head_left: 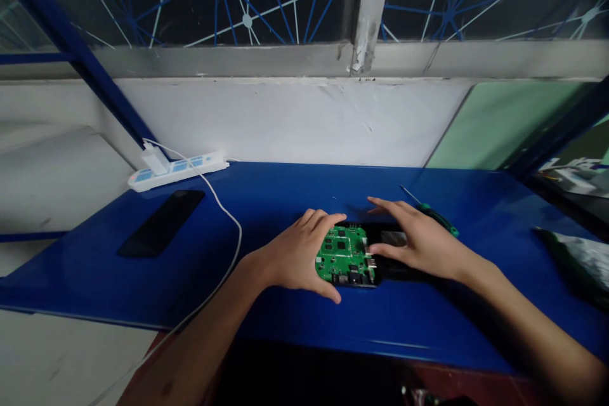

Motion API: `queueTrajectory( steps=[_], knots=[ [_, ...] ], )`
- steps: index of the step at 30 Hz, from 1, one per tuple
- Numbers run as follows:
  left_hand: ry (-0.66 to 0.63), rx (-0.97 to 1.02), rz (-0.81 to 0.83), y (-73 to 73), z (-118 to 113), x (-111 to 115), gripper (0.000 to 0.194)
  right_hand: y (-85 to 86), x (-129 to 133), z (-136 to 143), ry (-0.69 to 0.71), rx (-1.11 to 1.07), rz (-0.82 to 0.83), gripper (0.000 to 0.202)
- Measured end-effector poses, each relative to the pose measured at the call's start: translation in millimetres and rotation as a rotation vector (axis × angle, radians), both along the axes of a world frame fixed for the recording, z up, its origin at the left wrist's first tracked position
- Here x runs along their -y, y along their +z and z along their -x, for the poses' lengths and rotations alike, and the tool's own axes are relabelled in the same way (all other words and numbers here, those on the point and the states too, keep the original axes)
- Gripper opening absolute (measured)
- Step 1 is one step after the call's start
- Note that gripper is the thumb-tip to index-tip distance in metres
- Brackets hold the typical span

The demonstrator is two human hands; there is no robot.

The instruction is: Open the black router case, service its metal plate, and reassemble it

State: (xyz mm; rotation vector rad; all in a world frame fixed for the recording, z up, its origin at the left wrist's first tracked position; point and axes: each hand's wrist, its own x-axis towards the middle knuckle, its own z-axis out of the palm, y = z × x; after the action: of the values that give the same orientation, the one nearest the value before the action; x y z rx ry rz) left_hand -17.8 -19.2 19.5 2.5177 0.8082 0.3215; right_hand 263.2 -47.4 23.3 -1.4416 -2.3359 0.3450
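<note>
A green circuit board (pixel 340 247) with chips and metal ports lies in a black tray-like housing at the front middle of the blue table. My left hand (pixel 299 254) spans the board's left end, fingers at the far edge and thumb stretched along the near side. It is spread open, and whether it presses on the board cannot be made out. My right hand (pixel 413 238) is open too, over a black case part (pixel 399 269) right of the board. Its thumb reaches to the ports on the board's right edge; the index finger points away, above the table.
Behind my right hand lies a green-and-black screwdriver (pixel 435 216). A black phone-like slab (pixel 162 223) is at the left, near a white power strip (pixel 190 169) with a plugged-in charger (pixel 156 160). Its white cable (pixel 238 228) crosses the table. A silvery bag (pixel 580 260) sits far right.
</note>
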Motion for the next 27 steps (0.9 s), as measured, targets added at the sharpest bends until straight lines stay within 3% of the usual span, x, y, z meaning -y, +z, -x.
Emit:
queueTrajectory(
  steps=[8,13,16,20,27],
  knots=[
    [0.026,0.006,0.008,-2.4,-2,1,0.112,-0.1,-9,-18,-0.177,0.047,-0.045,0.073],
    [0.021,0.008,-0.027,-8.6,-3,-1,0.11,-5.9,-1,-42,-0.068,0.112,0.002,0.08],
    [0.023,-0.013,-0.035,-8.7,-3,-1,0.11,-9.7,11,-54,0.007,0.167,0.033,0.098],
    [0.029,-0.013,-0.015,-10.8,-3,-1,0.113,-14.9,26,-66,0.015,0.198,0.052,0.116],
    [0.013,0.008,-0.013,-11.4,-3,-2,0.112,-29.2,38,-72,-0.021,0.179,0.053,0.113]
  ],
)
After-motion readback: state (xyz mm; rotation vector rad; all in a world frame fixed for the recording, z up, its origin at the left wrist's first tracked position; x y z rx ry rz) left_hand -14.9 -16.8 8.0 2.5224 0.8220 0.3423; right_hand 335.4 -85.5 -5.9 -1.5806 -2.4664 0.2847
